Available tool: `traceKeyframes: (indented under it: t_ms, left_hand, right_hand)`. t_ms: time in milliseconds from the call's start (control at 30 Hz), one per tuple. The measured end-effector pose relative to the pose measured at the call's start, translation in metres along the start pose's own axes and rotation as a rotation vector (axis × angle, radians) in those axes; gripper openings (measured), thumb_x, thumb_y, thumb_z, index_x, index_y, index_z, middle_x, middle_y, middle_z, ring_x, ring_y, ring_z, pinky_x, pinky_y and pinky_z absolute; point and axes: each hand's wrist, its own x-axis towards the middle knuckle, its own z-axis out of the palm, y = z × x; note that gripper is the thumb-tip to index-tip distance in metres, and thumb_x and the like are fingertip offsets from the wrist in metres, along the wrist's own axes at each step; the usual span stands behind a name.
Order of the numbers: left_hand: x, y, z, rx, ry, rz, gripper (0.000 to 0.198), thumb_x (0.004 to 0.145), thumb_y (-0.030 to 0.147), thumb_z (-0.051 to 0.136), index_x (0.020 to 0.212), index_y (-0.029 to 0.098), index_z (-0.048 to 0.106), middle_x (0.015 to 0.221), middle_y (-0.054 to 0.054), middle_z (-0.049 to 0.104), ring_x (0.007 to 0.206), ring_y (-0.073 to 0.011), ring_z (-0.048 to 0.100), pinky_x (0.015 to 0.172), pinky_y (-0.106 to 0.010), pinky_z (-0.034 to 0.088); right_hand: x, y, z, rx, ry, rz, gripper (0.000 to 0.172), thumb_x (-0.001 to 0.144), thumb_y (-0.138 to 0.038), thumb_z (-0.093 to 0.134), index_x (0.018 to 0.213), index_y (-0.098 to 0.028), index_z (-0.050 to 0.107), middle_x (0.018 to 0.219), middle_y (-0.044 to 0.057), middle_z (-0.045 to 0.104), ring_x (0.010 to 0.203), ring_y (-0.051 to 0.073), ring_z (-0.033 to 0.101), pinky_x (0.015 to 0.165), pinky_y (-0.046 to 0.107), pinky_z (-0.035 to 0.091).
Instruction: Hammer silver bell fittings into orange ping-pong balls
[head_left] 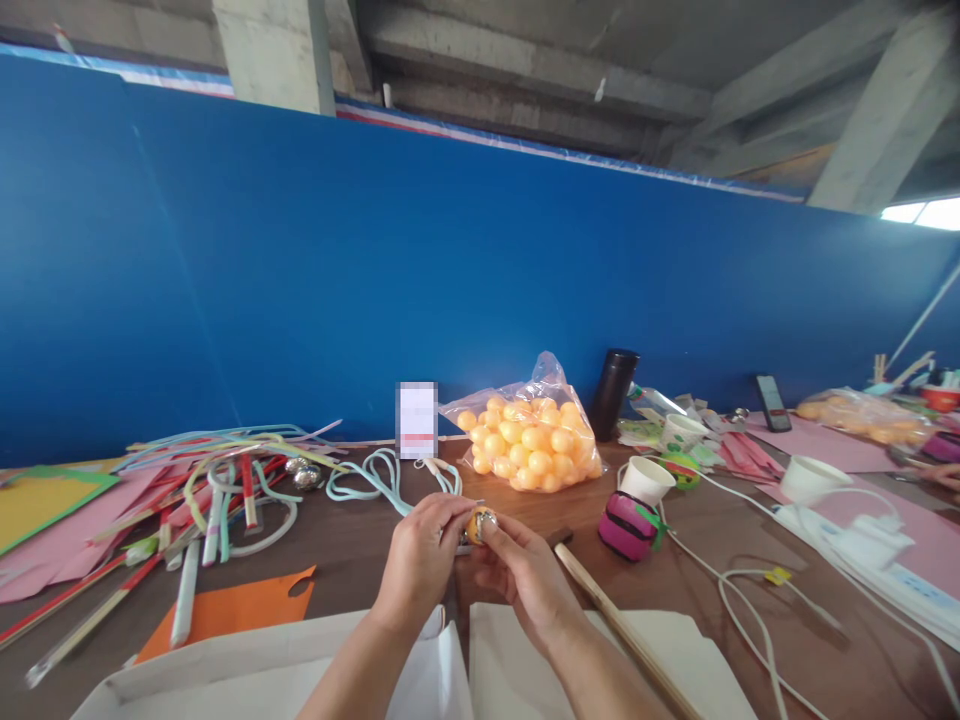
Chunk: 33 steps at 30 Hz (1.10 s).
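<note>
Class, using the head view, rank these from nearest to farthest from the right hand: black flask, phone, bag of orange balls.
1. Bag of orange balls, just beyond the right hand holding a small ball.
2. Black flask, behind the bag, rightward.
3. Phone, far right.

Bare left hand (421, 560), bare right hand (525, 578), forearms uncovered, nails seemingly short

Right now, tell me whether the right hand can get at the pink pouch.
Probably yes: the pink pouch lies close beside the right hand, only a flat wooden stick between them, though it holds a small ball.
</note>
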Motion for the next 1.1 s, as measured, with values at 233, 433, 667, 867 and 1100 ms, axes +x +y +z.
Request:
traceKeyframes:
  t_ms: [233, 433, 667, 867, 1100]
  left_hand:
    - [0.0, 0.001, 0.0, -0.008, -0.015, -0.031, 0.019, 0.084, 0.02, 0.052, 0.085, 0.025, 0.07, 0.089, -0.001, 0.071, 0.084, -0.0166, 0.065, 0.078, -0.028, 0.05]
    - [0.004, 0.006, -0.001, -0.146, -0.022, -0.299, 0.016, 0.079, 0.027, 0.057, 0.088, 0.023, 0.069, 0.085, -0.001, 0.073, 0.078, -0.0182, 0.067, 0.073, -0.03, 0.052]
    - [0.009, 0.009, -0.004, -0.335, -0.051, -0.504, 0.014, 0.074, 0.027, 0.061, 0.083, 0.019, 0.068, 0.077, -0.002, 0.073, 0.076, -0.0189, 0.069, 0.072, -0.03, 0.053]
    - [0.006, 0.007, 0.0, -0.25, -0.09, -0.391, 0.013, 0.073, 0.025, 0.061, 0.082, 0.021, 0.069, 0.081, -0.001, 0.074, 0.078, -0.0186, 0.068, 0.074, -0.03, 0.051]
    - [0.004, 0.006, 0.004, -0.258, -0.113, -0.342, 0.017, 0.074, 0.02, 0.057, 0.087, 0.02, 0.068, 0.086, -0.003, 0.072, 0.082, -0.0184, 0.067, 0.076, -0.03, 0.05]
  right_hand:
    - [0.0, 0.001, -0.001, 0.134, 0.008, 0.049, 0.031, 0.075, -0.041, 0.073, 0.089, -0.014, 0.069, 0.076, 0.001, 0.067, 0.06, 0.008, 0.062, 0.049, 0.016, 0.052]
    - [-0.001, -0.001, -0.001, 0.191, 0.008, 0.084, 0.031, 0.076, -0.04, 0.072, 0.089, -0.012, 0.068, 0.073, 0.002, 0.068, 0.06, 0.008, 0.063, 0.049, 0.015, 0.053]
    - [-0.001, -0.001, -0.002, 0.21, 0.03, 0.089, 0.03, 0.074, -0.038, 0.075, 0.09, -0.013, 0.069, 0.077, 0.002, 0.07, 0.062, 0.01, 0.066, 0.05, 0.015, 0.054]
    - [-0.001, -0.002, -0.003, 0.248, 0.045, 0.079, 0.027, 0.074, -0.035, 0.075, 0.09, -0.014, 0.068, 0.077, 0.002, 0.07, 0.062, 0.01, 0.066, 0.051, 0.016, 0.055]
    - [0.001, 0.0, -0.005, 0.296, 0.039, 0.102, 0.029, 0.078, -0.036, 0.071, 0.093, -0.012, 0.068, 0.074, 0.002, 0.07, 0.06, 0.008, 0.066, 0.052, 0.016, 0.055]
